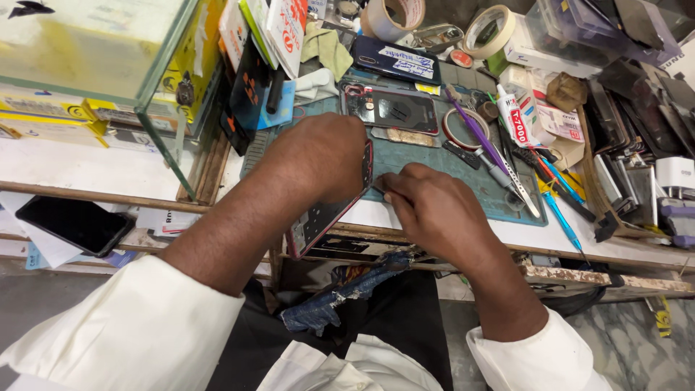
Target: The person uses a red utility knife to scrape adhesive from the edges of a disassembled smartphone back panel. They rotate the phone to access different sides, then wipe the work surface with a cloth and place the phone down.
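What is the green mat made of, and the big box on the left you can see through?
The green mat looks like matte rubber or soft plastic: dull, flat, printed with a grid. The see-through box looks like glass: clear panes with greenish edges.

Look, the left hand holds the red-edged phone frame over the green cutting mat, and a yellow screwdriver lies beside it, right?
Not quite. The head view shows the left hand holding the red-edged phone frame over the green cutting mat, but the screwdriver is purple.
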Demonstrator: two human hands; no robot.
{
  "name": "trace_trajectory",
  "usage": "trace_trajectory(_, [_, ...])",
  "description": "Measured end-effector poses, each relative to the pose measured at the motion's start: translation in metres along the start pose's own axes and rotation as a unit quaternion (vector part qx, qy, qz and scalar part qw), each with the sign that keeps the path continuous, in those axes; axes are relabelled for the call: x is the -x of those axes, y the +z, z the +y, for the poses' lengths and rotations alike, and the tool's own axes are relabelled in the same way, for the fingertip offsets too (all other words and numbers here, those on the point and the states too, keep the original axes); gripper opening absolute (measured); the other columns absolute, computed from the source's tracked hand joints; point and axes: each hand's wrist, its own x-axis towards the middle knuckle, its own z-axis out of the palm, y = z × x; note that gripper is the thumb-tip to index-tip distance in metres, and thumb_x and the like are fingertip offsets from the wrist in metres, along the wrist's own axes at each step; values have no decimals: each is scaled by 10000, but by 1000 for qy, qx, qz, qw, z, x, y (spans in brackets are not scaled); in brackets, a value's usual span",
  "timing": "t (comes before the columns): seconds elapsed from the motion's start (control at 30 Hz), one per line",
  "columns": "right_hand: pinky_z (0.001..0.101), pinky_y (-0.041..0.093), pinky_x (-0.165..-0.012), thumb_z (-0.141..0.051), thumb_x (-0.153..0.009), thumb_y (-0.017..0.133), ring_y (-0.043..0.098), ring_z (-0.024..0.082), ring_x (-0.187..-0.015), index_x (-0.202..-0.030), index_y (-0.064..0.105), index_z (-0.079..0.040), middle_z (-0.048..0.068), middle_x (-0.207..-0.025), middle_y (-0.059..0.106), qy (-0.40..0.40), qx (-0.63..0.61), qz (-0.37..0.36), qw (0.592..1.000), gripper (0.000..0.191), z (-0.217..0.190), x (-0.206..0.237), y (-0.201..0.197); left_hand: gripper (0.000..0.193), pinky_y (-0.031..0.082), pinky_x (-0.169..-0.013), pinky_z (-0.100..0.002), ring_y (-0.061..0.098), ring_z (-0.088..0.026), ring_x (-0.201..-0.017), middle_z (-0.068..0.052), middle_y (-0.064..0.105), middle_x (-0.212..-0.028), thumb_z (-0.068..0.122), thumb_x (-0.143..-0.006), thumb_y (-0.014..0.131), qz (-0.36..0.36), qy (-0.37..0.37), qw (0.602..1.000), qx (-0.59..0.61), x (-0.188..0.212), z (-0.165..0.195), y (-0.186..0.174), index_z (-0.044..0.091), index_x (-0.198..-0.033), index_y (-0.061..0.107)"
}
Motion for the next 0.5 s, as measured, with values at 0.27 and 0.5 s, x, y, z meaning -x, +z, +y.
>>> trace_trajectory(0.27, [493, 489, -757, -165, -903, 663, 658, 369, -874, -1139, 751, -68, 154, -916, 656, 5, -33, -78, 996, 270, 7, -6, -9, 263, 549, -938, -476, 689, -366, -1096, -185, 715, -1141, 110, -797, 726, -7, -17, 1000, 7, 8, 8, -2, 63, -1056, 733])
trace_trajectory(0.5, [486, 490, -745, -172, -912, 676, 658, 375, -862, -1158, 737, -64, 159, -909, 646, 35, -54, -54, 996, 275, 1, -1, -8, 257, 559, -904, -477, 698, -380, -1049, -188, 721, -1084, 118, -778, 748, 6, -20, 999, 25, 13, 6, 1, 53, -1026, 737])
